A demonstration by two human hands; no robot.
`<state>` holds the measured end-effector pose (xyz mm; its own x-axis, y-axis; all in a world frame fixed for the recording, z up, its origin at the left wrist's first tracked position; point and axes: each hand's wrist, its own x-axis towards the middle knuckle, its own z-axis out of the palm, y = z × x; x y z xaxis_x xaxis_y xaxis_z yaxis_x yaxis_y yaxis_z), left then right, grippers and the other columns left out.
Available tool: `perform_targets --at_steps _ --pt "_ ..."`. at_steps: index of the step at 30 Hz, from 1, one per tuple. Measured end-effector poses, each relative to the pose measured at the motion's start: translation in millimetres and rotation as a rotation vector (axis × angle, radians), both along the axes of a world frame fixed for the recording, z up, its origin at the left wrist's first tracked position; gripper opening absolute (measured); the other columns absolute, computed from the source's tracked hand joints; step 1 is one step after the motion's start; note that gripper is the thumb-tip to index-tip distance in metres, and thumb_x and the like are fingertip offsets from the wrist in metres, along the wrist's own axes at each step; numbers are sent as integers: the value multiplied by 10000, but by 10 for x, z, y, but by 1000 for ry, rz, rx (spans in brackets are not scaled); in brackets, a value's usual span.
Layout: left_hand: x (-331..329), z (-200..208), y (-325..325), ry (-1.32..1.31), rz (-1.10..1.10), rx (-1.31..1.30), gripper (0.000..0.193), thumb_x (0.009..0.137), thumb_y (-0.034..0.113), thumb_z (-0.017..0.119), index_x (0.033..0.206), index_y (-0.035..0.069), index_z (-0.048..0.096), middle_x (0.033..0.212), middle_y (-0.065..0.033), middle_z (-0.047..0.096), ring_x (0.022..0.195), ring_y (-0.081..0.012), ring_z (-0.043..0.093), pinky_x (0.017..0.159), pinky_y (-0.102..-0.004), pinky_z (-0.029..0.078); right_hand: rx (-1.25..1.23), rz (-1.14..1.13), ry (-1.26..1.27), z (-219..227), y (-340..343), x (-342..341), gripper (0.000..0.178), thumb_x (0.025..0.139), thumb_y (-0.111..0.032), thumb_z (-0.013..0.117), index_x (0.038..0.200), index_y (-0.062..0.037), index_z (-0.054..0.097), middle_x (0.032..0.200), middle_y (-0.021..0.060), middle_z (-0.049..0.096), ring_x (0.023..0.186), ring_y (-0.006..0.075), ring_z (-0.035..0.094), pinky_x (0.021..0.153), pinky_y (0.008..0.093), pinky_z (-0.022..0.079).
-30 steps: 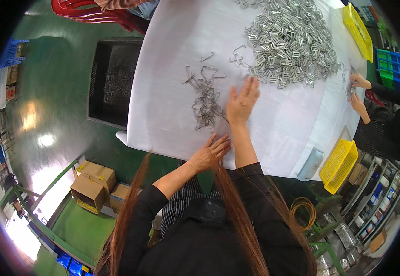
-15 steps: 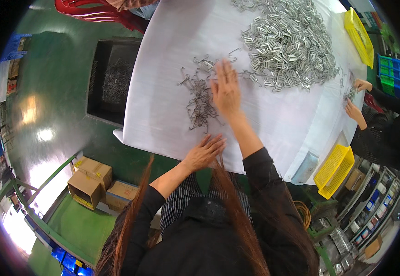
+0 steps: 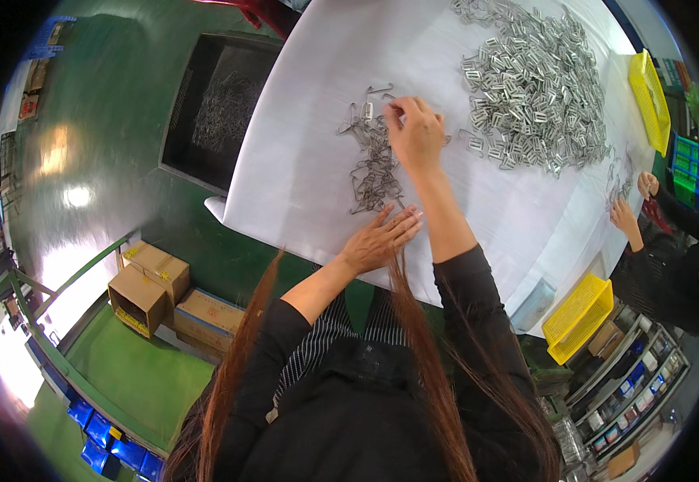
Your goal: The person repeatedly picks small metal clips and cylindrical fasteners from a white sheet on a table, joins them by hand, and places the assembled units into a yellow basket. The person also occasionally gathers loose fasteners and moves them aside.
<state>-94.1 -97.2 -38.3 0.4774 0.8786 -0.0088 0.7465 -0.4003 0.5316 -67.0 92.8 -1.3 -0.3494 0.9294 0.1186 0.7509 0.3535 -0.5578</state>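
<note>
My left hand (image 3: pixel 380 238) lies flat near the front edge of the white-covered table, its fingers stretched out just below a small pile of dark wire hooks (image 3: pixel 375 173). Over the upper right side of that pile is my right hand (image 3: pixel 418 135), fingers curled in toward the thumb; whatever they hold is hidden. A flat silvery metal clip (image 3: pixel 368 111) and a few loose wire pieces lie at the pile's upper end. Farther right, a big heap of shiny slotted metal clips (image 3: pixel 534 88) covers the table's far part.
Left of the table stands a black crate (image 3: pixel 174 149) with wire pieces inside. Yellow baskets (image 3: pixel 648 100) (image 3: pixel 579 318) sit along the right side. A co-worker's hands (image 3: pixel 624 215) handle small wires at the right edge. Cardboard boxes (image 3: pixel 161 277) stand at lower left.
The view has shifted a little. My right hand's outstretched fingers have curled in beside the small pile. My left hand stays flat, now closer to the pile's lower end.
</note>
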Motion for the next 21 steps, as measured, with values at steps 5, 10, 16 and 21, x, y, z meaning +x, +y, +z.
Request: perform_targets --at_steps 5,10,16,21 --pt "30 64 49 71 -80 -167 494 835 146 453 1314 71 362 1410 -48 307 1351 -194 188 1109 -445 102 -177 -99 -101 -66 17 -310 199 720 -258 683 785 -80 625 773 59 616 765 231 588 687 369 420" --pt "7 11 7 26 10 -9 494 844 166 458 1322 88 357 1412 -30 313 1343 -179 206 1109 -447 96 -867 -96 532 319 138 -143 225 694 -230 706 805 -39 663 709 67 630 654 145 565 616 295 430" --pt "67 5 464 114 27 192 505 853 276 457 1331 140 366 1390 -4 342 1339 -179 210 1105 -458 62 -742 -132 302 116 209 383 237 689 -222 720 786 -11 673 658 50 616 612 121 533 577 282 423" --pt "55 104 931 222 87 52 481 871 280 422 1326 126 394 1401 -5 338 1318 -186 256 1098 -467 101 -919 -77 440 274 181 431 188 826 -169 615 895 6 612 736 38 618 659 112 580 577 230 436"
